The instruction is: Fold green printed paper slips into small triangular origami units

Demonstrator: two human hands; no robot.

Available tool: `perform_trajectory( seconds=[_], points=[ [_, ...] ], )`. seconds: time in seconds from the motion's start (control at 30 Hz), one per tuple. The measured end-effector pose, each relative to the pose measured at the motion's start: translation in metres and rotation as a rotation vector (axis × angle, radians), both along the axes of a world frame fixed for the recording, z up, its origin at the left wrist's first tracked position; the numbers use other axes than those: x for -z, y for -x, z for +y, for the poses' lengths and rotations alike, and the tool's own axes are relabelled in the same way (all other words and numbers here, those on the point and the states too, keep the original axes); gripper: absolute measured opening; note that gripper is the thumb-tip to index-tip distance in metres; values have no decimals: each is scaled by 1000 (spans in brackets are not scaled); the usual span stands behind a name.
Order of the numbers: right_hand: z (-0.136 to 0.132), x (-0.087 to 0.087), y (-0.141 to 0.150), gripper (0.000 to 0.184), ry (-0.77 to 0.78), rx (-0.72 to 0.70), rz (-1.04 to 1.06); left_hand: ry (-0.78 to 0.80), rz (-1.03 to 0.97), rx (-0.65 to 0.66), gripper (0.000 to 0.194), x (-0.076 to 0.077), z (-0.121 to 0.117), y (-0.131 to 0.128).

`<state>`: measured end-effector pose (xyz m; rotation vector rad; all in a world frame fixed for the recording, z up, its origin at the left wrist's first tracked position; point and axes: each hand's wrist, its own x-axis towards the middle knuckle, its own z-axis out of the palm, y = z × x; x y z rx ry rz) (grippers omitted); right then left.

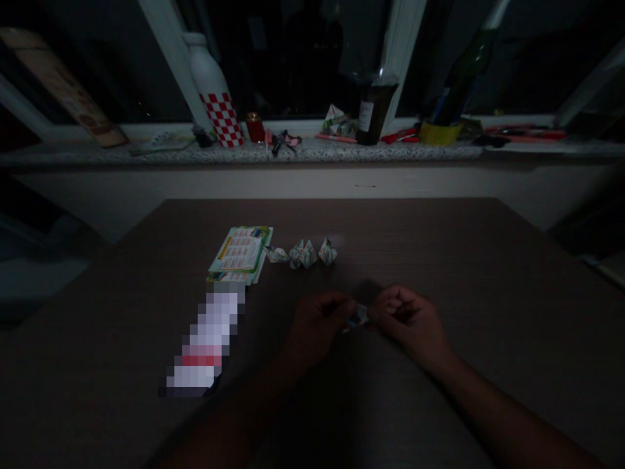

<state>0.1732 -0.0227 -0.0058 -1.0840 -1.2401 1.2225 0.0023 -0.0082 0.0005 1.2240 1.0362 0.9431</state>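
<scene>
My left hand and my right hand meet over the dark wooden table, both with fingers pinched on a small folded piece of printed paper held between them. Farther back on the table lie three small folded paper shapes in a row. Left of them sits a stack of printed paper sheets. The room is dim, so fine folds are hard to make out.
A blurred-out oblong object lies at the left of my hands. Behind the table a stone windowsill carries a red-checked white bottle, a dark bottle, a green bottle, pens and small clutter.
</scene>
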Motion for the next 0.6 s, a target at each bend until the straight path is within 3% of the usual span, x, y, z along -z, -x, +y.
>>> perform_trajectory(
  seconds=[0.27,0.6],
  points=[
    [-2,5,0,28,0,-171,-94,4,-83,-46,23,0,1,-1],
    [-2,5,1,34,-120,-277,-241,-41,-9,-18,20,-3,-2,-2]
  ],
)
